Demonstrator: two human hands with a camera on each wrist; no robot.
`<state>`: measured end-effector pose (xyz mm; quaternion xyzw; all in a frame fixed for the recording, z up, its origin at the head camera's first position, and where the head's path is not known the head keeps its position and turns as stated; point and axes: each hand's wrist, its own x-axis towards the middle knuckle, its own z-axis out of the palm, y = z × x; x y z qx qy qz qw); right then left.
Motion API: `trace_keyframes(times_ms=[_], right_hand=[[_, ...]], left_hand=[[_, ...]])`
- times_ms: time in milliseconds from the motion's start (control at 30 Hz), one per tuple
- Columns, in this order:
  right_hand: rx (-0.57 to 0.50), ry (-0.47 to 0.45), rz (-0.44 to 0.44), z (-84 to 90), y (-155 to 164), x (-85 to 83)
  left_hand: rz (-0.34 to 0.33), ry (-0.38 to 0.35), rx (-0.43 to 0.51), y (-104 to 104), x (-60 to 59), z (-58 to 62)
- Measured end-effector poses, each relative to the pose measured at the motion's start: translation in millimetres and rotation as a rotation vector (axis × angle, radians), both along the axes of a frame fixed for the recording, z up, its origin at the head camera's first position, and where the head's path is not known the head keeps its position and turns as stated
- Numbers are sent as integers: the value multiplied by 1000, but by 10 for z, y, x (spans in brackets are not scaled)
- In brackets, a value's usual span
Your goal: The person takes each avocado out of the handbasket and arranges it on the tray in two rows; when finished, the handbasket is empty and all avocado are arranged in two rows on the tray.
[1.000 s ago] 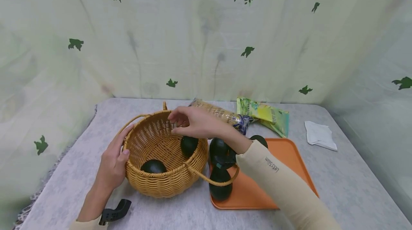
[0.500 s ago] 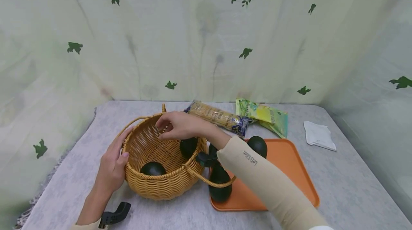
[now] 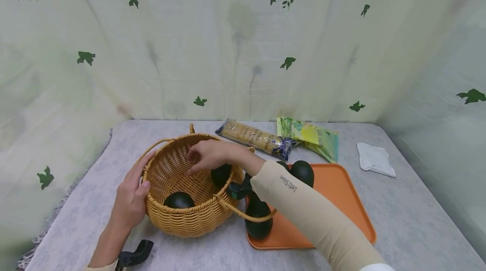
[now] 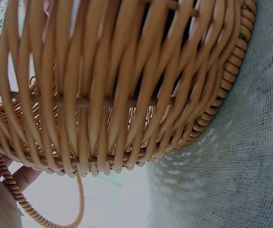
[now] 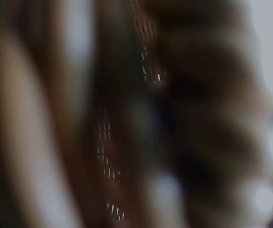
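Observation:
A round wicker basket (image 3: 186, 220) stands on the grey cloth and fills the left wrist view (image 4: 127, 95). Two dark green avocados lie in it, one at the front (image 3: 179, 200) and one at the right wall (image 3: 221, 175). My left hand (image 3: 130, 197) rests flat against the basket's left rim. Over the basket's middle hovers my right hand (image 3: 206, 157), fingers loosely bent and holding nothing. To the basket's right is an orange tray (image 3: 341, 203) with two avocados in plain view (image 3: 302, 173) (image 3: 258, 220). The right wrist view is a brown blur.
At the back lie a cracker packet (image 3: 254, 136) and a green-yellow packet (image 3: 309, 136). A folded white cloth (image 3: 376, 159) is at the right. A leaf-print curtain closes in the table on three sides. One basket handle (image 3: 247, 214) droops over the tray's edge.
My right hand has moved left and lower, from above the right-hand avocado to over the basket's middle. The left hand and the basket have stayed put.

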<state>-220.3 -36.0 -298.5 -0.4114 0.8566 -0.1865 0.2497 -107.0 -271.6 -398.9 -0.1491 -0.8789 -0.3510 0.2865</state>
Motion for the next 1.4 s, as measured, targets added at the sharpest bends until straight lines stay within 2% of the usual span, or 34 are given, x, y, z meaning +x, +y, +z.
trace_keyframes(times_ms=[133, 333, 467, 567, 733, 900, 1033, 1167, 1267, 1400], right_hand=[[28, 8, 13, 0, -8, 5], [-108, -62, 31, -43, 0, -20], [-139, -54, 61, -51, -3, -19], [-119, -27, 88, 10, -6, 11], [-61, -9, 131, 234, -38, 64], [-105, -36, 187, 338, -141, 34], [-150, -135, 243, 205, -238, -14], [-133, -243, 236, -7, -246, -51], [-102, -277, 203, -113, -224, -74], [-38, -255, 192, -148, -201, -82]], left_hand=[[0, -7, 1, -6, 5, -5], [-11, 9, -1, -10, 2, 3], [-12, 6, 1, -13, 5, 3], [-6, -1, -3, -12, 11, -1], [4, -10, -8, -13, 15, 4], [3, -9, -12, -14, 8, 4], [-2, -9, -6, -21, 17, -5], [0, -12, -9, -23, 24, -9], [3, -3, -15, -24, 26, -2], [1, 6, -23, -23, 30, 15]])
